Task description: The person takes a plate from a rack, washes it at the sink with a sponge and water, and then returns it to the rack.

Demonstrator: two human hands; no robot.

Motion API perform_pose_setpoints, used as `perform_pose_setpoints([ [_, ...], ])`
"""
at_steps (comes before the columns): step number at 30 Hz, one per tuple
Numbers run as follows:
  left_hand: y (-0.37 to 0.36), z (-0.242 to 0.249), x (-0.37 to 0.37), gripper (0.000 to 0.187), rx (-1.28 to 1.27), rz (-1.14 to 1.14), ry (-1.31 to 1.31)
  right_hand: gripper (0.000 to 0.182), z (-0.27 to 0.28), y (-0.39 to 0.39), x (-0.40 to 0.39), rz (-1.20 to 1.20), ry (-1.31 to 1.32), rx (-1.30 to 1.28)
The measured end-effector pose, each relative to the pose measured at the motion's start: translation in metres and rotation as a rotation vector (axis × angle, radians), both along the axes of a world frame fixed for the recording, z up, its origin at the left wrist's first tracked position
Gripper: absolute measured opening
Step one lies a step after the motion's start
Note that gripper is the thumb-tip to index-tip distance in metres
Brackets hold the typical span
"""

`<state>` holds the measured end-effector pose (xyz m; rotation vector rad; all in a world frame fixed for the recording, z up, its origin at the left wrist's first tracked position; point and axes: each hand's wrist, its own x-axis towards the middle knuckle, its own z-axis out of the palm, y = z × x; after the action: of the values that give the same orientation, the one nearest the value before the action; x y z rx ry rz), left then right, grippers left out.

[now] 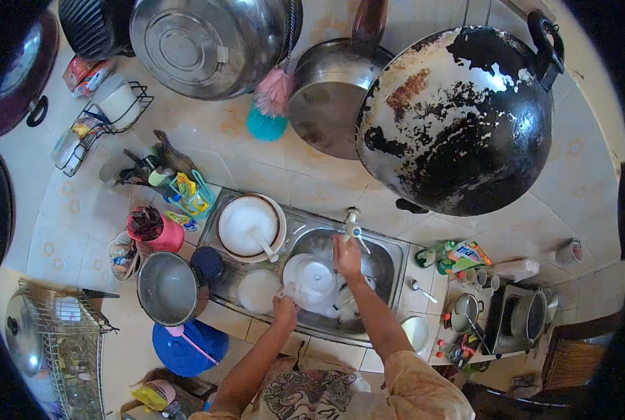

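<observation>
Over the steel sink, a white plate is tilted above other white dishes. Judged wet, it is likely slippery, stiff and breakable, fairly light; its rim is the safest hold. Left hand is closed on the plate's lower rim. Right hand rests on its upper edge beneath the tap, fingers curled.

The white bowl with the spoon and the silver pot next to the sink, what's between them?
In the head view, a small dark blue round container sits between the white bowl and the silver pot.
</observation>
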<state>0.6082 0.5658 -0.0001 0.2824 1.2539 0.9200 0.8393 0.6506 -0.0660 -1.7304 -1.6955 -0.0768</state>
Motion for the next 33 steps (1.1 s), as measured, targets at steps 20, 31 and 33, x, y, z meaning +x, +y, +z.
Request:
perform_pose_setpoints([
  [20,0.029,-0.148,0.037,0.045,0.075,0.044,-0.425,0.033,0.017,-0.085,0.009,-0.215,2.100,-0.416],
  [31,0.036,-0.060,0.017,0.069,-0.093,-0.076,-0.345,0.044,-0.013,-0.062,0.008,0.102,2.053,-0.456],
  [33,0.027,-0.063,0.019,0.070,-0.075,-0.090,-0.336,0.046,-0.011,-0.058,0.007,0.040,2.049,-0.488],
])
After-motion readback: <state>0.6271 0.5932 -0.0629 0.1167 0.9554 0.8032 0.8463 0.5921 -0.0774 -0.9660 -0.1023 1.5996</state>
